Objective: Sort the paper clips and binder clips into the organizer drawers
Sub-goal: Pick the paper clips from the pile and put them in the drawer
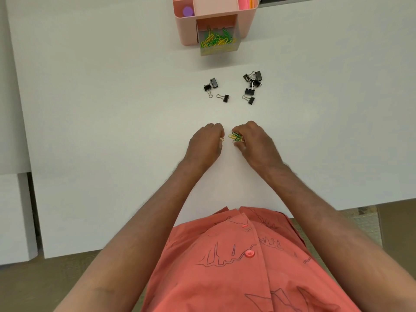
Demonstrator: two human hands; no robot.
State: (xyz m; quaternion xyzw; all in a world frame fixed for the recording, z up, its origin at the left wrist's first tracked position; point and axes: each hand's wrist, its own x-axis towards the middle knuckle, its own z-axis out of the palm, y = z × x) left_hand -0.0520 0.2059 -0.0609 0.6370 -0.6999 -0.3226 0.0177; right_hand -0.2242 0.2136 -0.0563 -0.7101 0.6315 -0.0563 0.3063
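A pink organizer [184, 28] stands at the far middle of the white table. Its clear drawer [219, 47] is pulled out and holds several yellow and green paper clips. Black binder clips lie in two loose groups, three on the left [213, 85] and several on the right [252, 85]. My right hand [254, 143] pinches a small bunch of green and yellow paper clips [235, 138] against the table. My left hand [207, 143] is curled beside it with one yellow paper clip [222, 139] at its fingertips.
The organizer's top compartments hold a purple round thing [188, 11] and pink and orange notes [247, 1]. The table's [112, 109] front edge runs along my shirt, with floor below. A white cabinet stands at the left.
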